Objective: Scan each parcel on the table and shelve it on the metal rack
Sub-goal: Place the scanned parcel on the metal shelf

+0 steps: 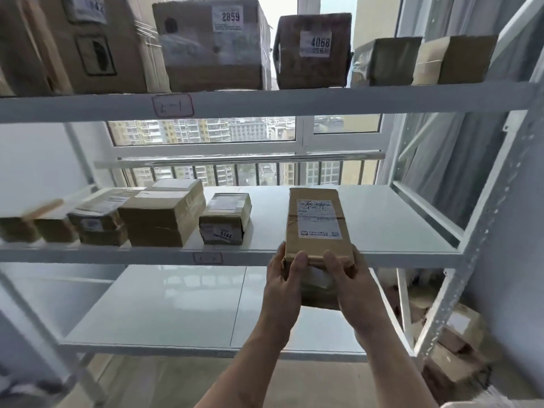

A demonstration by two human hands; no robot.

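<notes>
White metal rack point(265, 103) stands right against a big window, cardboard boxes lined up on top. On the middle shelf point(397, 228), a row of small brown boxes point(164, 213) fills the left side, with bare shelf off to the right. The left hand point(284, 278) and right hand point(348, 278) both grip the near end of a long brown labelled cardboard parcel point(318, 222), thumbs on top, its far end over that shelf.

Parcel storeroom set up in a high-rise flat or office. White metal rack point(265, 103) with handwritten shelf tags point(173, 105). Cardboard boxes on top shelf carry printed number labels, 2859 point(228, 17) and 4068 point(316, 44). Smaller taped parcels point(164, 213) lined along middle shelf. Window point(203, 132) behind shows apartment towers far below.
</notes>
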